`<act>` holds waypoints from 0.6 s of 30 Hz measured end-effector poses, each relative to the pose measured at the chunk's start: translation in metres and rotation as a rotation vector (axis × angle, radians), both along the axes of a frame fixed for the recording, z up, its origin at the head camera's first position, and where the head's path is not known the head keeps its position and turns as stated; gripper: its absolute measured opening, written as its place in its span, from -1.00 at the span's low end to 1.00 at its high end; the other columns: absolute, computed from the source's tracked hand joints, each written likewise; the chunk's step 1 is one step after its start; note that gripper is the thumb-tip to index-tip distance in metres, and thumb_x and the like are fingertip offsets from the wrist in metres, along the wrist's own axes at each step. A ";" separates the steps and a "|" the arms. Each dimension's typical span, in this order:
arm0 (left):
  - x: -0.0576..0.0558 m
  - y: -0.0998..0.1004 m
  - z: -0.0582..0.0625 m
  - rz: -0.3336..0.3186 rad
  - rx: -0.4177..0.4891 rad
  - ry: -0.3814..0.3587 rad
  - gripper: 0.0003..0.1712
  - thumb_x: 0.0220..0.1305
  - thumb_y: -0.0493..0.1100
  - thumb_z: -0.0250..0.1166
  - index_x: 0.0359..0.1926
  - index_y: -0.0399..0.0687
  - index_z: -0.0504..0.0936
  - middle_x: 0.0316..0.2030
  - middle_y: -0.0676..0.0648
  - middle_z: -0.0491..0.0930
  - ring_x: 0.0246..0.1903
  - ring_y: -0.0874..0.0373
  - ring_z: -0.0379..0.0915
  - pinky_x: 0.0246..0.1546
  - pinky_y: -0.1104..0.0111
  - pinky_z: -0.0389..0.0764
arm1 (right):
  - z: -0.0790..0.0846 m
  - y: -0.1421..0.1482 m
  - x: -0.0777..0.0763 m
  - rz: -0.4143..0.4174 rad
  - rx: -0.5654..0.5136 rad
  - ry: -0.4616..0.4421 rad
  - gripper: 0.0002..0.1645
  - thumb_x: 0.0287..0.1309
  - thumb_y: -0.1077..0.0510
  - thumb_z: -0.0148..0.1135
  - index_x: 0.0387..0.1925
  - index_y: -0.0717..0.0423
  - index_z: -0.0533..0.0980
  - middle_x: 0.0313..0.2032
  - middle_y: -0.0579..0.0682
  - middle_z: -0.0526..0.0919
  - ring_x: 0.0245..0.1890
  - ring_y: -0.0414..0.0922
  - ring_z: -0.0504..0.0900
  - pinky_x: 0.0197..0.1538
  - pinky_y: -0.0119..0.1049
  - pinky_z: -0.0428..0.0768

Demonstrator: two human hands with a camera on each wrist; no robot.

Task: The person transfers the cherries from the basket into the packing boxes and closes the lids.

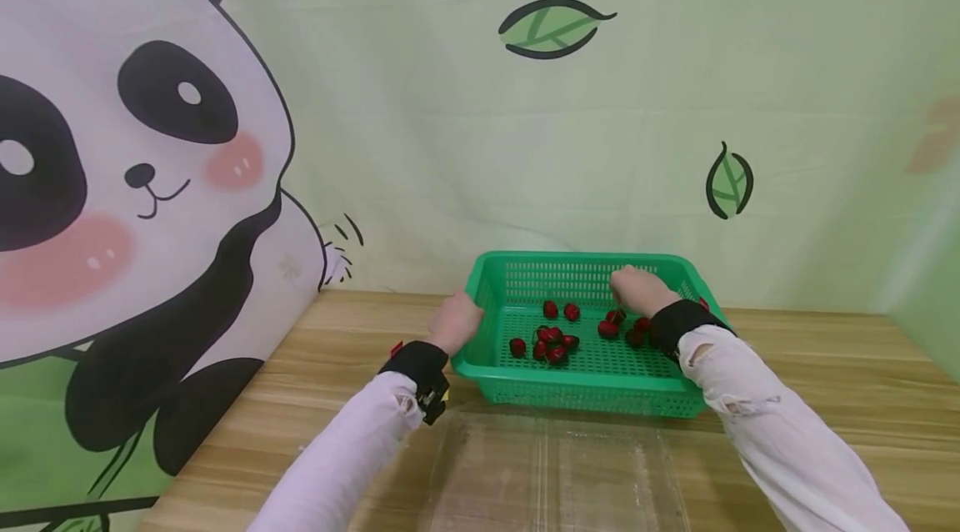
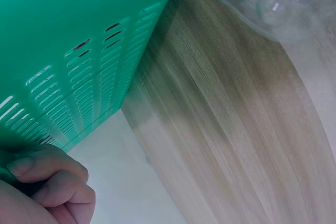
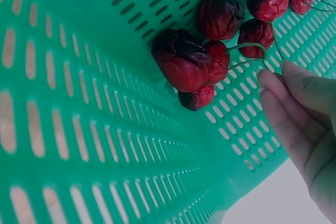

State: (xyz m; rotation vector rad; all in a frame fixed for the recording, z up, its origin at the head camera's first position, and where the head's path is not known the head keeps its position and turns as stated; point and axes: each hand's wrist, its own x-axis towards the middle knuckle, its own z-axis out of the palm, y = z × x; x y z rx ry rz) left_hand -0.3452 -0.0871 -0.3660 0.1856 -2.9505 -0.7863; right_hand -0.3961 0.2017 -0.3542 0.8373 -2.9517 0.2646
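A green plastic basket (image 1: pixel 585 383) with slotted walls holds several dark red, wrinkled cherries (image 1: pixel 556 355). My left hand (image 1: pixel 456 323) grips the basket's left rim, its fingers (image 2: pixel 65 179) curled at the edge in the left wrist view. Inside the basket's right part, my right hand (image 1: pixel 643 292) reaches down over a group of cherries. The right wrist view shows its thumb and fingertips pinching at thin green cherry stems (image 3: pixel 248 45). Beside those fingertips, a large dark cherry (image 3: pixel 181 61) lies bunched with others against the basket wall.
A clear plastic container (image 1: pixel 555 474) lies on the wooden table (image 1: pixel 337 348) just in front of the basket. Behind the table hangs a pale green backdrop (image 1: pixel 420 140) with a panda and leaves printed on it.
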 end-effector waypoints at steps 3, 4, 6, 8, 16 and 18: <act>-0.001 0.000 -0.001 -0.008 0.001 0.002 -0.60 0.47 -0.13 0.15 0.10 -0.42 0.54 -0.02 -0.39 0.68 0.01 -0.23 0.67 -0.05 -0.06 0.68 | 0.001 0.002 -0.001 0.013 0.008 0.011 -0.33 0.26 0.55 0.04 -0.69 -0.07 -0.02 -0.58 -0.16 -0.14 -0.51 -0.18 -0.14 -0.35 -0.27 -0.01; -0.001 0.000 -0.001 -0.012 -0.001 0.005 -0.60 0.47 -0.14 0.15 0.09 -0.42 0.54 -0.03 -0.38 0.68 0.00 -0.23 0.67 -0.06 -0.06 0.68 | 0.001 0.003 -0.001 0.018 0.010 0.015 -0.32 0.27 0.55 0.04 -0.69 -0.08 -0.02 -0.58 -0.16 -0.14 -0.51 -0.18 -0.15 -0.35 -0.27 -0.02; -0.001 0.000 -0.001 -0.016 0.003 0.008 -0.61 0.46 -0.15 0.15 0.08 -0.41 0.54 -0.02 -0.38 0.68 0.00 -0.22 0.67 -0.06 -0.05 0.68 | 0.003 0.004 -0.002 0.028 0.009 0.024 -0.32 0.29 0.53 0.04 -0.68 -0.09 -0.04 -0.57 -0.16 -0.15 -0.51 -0.18 -0.15 -0.35 -0.27 -0.02; -0.001 -0.001 -0.001 -0.017 0.006 0.009 -0.61 0.46 -0.15 0.15 0.09 -0.41 0.54 -0.02 -0.38 0.68 0.00 -0.22 0.67 -0.06 -0.05 0.68 | 0.005 0.004 -0.003 0.031 0.007 0.025 -0.32 0.30 0.52 0.03 -0.67 -0.10 -0.05 -0.57 -0.15 -0.16 -0.50 -0.18 -0.16 -0.34 -0.26 -0.03; -0.001 -0.002 -0.001 -0.023 -0.001 0.013 -0.60 0.45 -0.14 0.16 0.09 -0.42 0.55 -0.01 -0.39 0.68 -0.01 -0.23 0.67 -0.08 -0.04 0.69 | 0.018 0.004 0.004 0.038 -0.025 0.010 -0.39 0.22 0.56 -0.02 -0.60 -0.07 -0.05 -0.53 -0.14 -0.14 -0.48 -0.16 -0.16 -0.30 -0.22 -0.02; -0.001 -0.002 -0.001 -0.026 -0.009 0.019 -0.59 0.45 -0.14 0.16 0.09 -0.43 0.54 -0.01 -0.40 0.68 0.00 -0.24 0.67 -0.08 -0.04 0.69 | 0.022 0.004 0.007 0.047 -0.033 0.014 -0.40 0.22 0.56 -0.04 -0.60 -0.07 -0.05 -0.54 -0.14 -0.14 -0.47 -0.16 -0.16 -0.30 -0.21 -0.02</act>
